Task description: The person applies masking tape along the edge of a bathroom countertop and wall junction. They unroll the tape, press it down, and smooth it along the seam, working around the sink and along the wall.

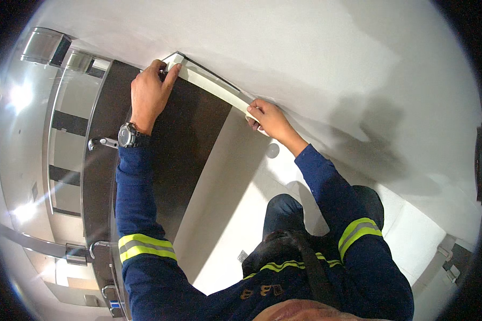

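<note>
A long white strip (211, 86), with a thin dark edge (215, 74) on its wall side, runs slantwise along the pale wall. My left hand (149, 96) has its thumb and fingers closed round the strip's far end. At the nearer end my right hand (270, 119) pinches the strip between thumb and bent fingers, some of them hidden behind it. Both hands lie close to the wall. A dark brown panel (198, 125) spreads below the strip, between my arms. What kind of strip it is, I cannot tell.
Plain wall (391, 59) fills the right side, with shadows of my arms on it. Left of my left arm are a metal tap (103, 143) and a mirror (69, 128). A round grey drain (272, 151) is in the pale floor by my knee (284, 208).
</note>
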Demonstrator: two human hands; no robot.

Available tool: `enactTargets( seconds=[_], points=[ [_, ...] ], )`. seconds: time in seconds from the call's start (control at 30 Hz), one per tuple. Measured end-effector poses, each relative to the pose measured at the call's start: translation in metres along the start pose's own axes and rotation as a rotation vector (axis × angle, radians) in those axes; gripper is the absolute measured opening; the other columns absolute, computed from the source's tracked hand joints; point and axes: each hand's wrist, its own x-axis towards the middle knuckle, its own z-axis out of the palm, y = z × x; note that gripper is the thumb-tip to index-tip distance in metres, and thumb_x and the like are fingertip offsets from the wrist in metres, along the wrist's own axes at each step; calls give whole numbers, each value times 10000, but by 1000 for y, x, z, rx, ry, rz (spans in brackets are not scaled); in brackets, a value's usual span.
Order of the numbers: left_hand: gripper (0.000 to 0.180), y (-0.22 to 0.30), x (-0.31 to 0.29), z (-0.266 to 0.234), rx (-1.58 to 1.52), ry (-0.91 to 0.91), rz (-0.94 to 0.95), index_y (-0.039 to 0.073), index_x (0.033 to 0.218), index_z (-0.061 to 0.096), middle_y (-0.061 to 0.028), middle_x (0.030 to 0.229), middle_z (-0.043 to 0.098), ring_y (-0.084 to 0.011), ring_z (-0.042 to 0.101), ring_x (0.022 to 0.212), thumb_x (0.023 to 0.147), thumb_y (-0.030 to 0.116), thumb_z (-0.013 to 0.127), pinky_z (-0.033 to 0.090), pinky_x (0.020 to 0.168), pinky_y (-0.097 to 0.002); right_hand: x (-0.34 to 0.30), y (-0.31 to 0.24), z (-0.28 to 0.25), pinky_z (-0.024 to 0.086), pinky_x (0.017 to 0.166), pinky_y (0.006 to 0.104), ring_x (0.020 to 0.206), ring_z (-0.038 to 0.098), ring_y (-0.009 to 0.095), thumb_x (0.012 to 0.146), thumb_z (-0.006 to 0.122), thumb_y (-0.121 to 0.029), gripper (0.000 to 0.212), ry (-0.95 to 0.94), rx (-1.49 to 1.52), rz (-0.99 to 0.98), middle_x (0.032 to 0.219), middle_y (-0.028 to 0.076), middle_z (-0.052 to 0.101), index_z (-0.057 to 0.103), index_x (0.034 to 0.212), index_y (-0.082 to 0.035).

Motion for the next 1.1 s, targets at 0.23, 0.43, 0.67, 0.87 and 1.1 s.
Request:
enactTargets(
  seconds=[0.23, 0.43, 0.67, 0.87, 1.1],
  points=[
    [435, 16, -5, 13, 242, 26, 110, -17, 931, 594, -237, 810, 697, -421, 708, 740, 1062, 396, 558, 573, 663, -483, 10, 10, 7, 522, 639, 300, 700, 672, 133, 1070, 559, -284, 283, 8, 9, -14, 817, 66, 713, 651, 1081, -17],
    [351, 10, -5, 16, 276, 15, 128, 9, 966, 574, -232, 825, 687, -434, 694, 748, 1082, 338, 537, 548, 648, -524, 5, -1, 2, 516, 640, 286, 731, 668, 125, 1069, 558, -300, 283, -35, 25, 9, 835, 53, 712, 647, 1086, -32],
    [358, 9, -3, 19, 330, -28, 119, -4, 974, 552, -242, 832, 694, -435, 706, 761, 1092, 330, 508, 573, 663, -516, 6, -6, -5, 524, 652, 287, 749, 669, 128, 1062, 573, -319, 309, -79, -5, 1, 838, 51, 708, 651, 1106, -23],
    [306, 5, -4, 17, 317, -71, 113, -6, 999, 515, -266, 866, 690, -468, 695, 794, 1097, 283, 490, 567, 684, -541, 9, -4, 4, 520, 629, 297, 682, 674, 132, 1035, 622, -348, 374, -46, 29, 11, 812, 70, 720, 686, 1114, 12],
    [265, 5, -3, 14, 294, -60, 176, -9, 1015, 505, -267, 869, 685, -470, 694, 808, 1088, 246, 504, 559, 686, -542, 18, 3, 11, 535, 675, 311, 700, 675, 137, 1038, 625, -384, 406, 20, 13, -25, 820, 72, 712, 701, 1091, 11]
  ],
)
